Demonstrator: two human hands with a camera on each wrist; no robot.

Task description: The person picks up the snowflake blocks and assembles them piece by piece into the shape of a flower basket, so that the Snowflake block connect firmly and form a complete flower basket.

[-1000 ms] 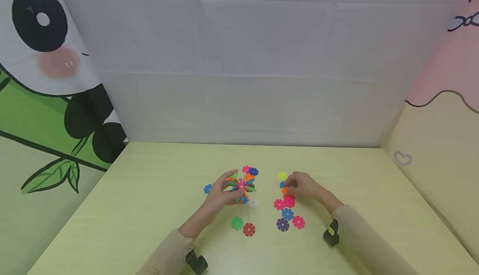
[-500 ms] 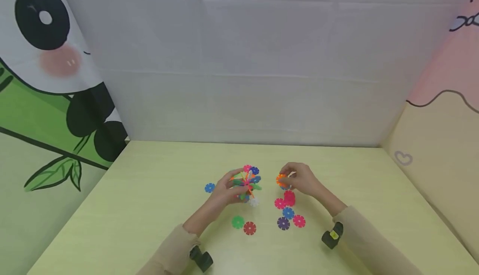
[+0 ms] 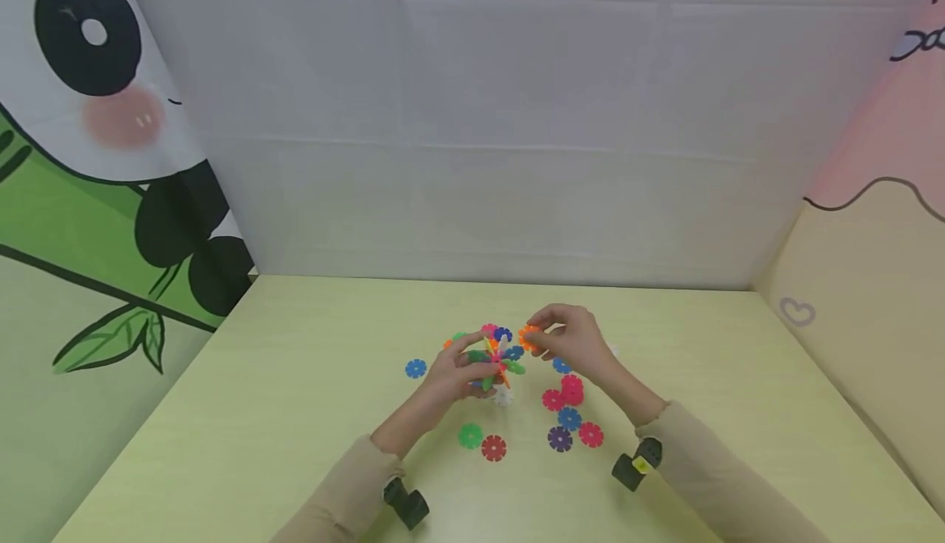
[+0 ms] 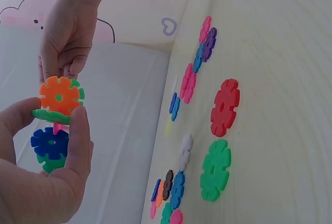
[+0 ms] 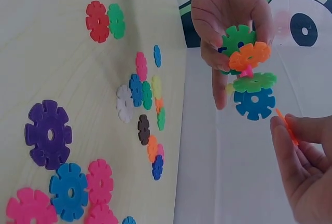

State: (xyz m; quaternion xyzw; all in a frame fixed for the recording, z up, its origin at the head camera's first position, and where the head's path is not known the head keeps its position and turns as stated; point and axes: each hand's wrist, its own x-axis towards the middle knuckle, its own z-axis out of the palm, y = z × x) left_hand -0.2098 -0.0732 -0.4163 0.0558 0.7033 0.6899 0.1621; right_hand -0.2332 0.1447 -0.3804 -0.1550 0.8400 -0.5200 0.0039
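Note:
My left hand [image 3: 452, 377] grips a cluster of interlocked snowflake discs [image 5: 251, 83], raised over the table. Green, orange, blue and pink notched pieces stick out of it at different angles. Between thumb and fingertips, my right hand [image 3: 574, 341] pinches one loose orange snowflake disc [image 5: 287, 125], held nearly edge-on in the right wrist view. This disc is close to the right side of the cluster, beside its blue disc [image 5: 254, 105]. From the left wrist, the right hand [image 4: 70, 37] appears behind the cluster, and its disc is hidden there.
Loose discs lie flat on the pale table [image 3: 295, 412]. A green disc [image 3: 470, 435] and a red disc [image 3: 494, 448] are nearest the front. To the right are pink discs [image 3: 572, 390] and a purple disc [image 3: 559, 439]. A white cloth wall [image 3: 472, 133] stands behind.
My right hand has lifted the orange disc from the right-hand pile and carried it up and left to the cluster. The left hand has shifted slightly right with the cluster.

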